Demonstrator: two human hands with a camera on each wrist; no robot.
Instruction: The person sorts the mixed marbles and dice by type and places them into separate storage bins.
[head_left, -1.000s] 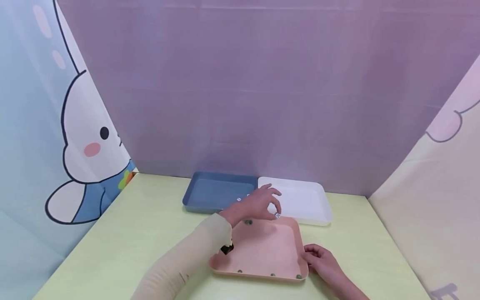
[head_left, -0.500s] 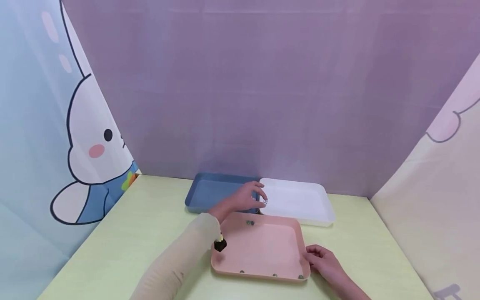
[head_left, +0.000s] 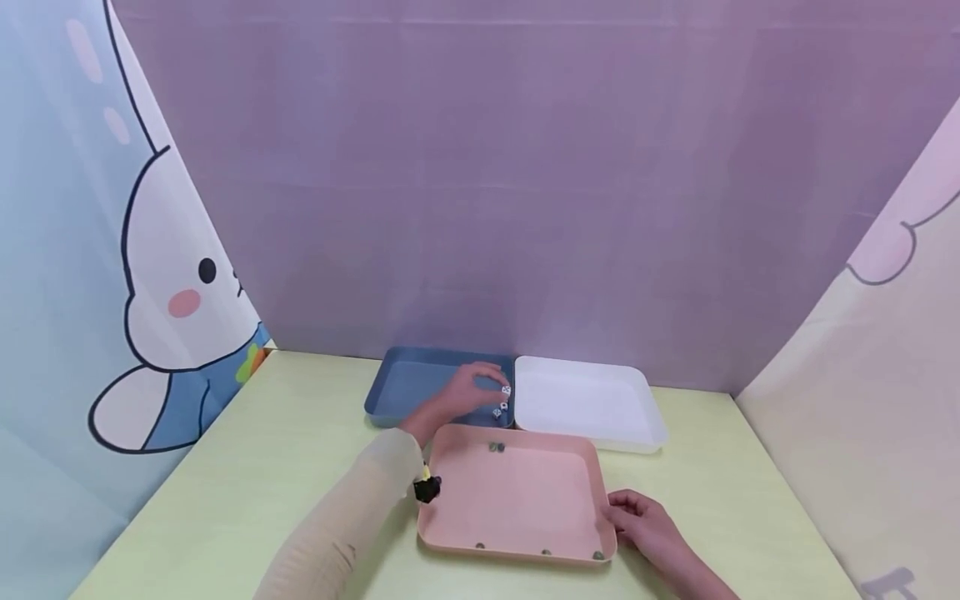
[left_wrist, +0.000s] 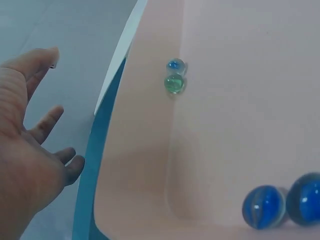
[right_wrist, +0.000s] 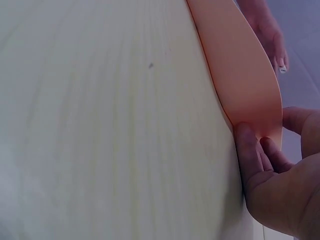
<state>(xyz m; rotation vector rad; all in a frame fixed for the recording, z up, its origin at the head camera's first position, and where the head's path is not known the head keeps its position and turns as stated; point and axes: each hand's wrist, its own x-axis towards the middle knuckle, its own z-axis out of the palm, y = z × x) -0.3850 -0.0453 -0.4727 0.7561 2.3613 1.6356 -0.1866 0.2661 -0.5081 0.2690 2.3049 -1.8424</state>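
Note:
Over the right end of the blue tray (head_left: 420,379), my left hand (head_left: 457,396) pinches a white die (head_left: 506,390) between thumb and fingertips. Two more white dice (head_left: 500,409) lie in that tray just below it. The right wrist view also catches the pinched die (right_wrist: 283,70). In the left wrist view the left hand (left_wrist: 30,135) is beyond the tray rim, and its die is hidden. My right hand (head_left: 645,525) grips the right wall of the pink tray (head_left: 525,492), fingers on the outer side. Several glass marbles (left_wrist: 174,83) lie in the pink tray along its edges.
A white tray (head_left: 588,400) stands to the right of the blue one, both behind the pink tray. The pale yellow table (head_left: 202,492) extends on either side. A purple curtain (head_left: 480,183) hangs at the back, with printed curtains at both sides.
My left hand has moved left with the die, from above the pink tray's far edge to the blue tray. The right hand has stayed at the pink tray's side.

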